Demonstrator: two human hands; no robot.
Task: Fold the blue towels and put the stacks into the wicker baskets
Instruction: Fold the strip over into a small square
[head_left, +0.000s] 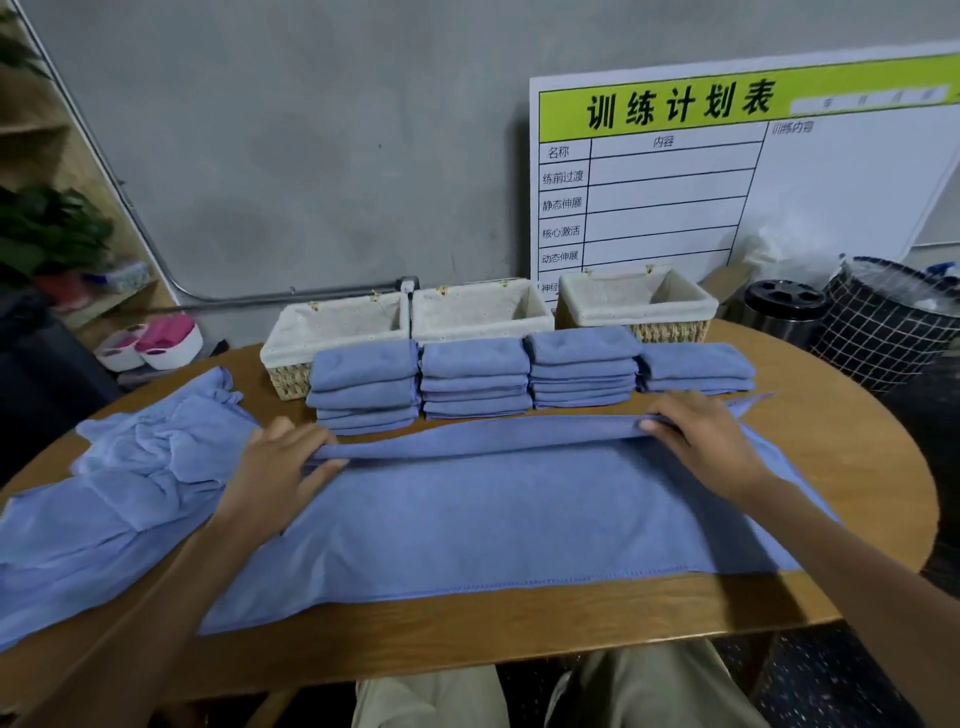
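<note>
Nearby, folded stacks (524, 376) before wicker baskets (478, 312).

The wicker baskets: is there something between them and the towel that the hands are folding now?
Yes. Four stacks of folded towels stand in a row directly in front of the three wicker baskets, between them and the spread towel that the left hand and right hand grip.

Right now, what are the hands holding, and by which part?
Both hold the spread blue towel by its far long edge: left hand pinches it near the left end, right hand near the right end.
</note>
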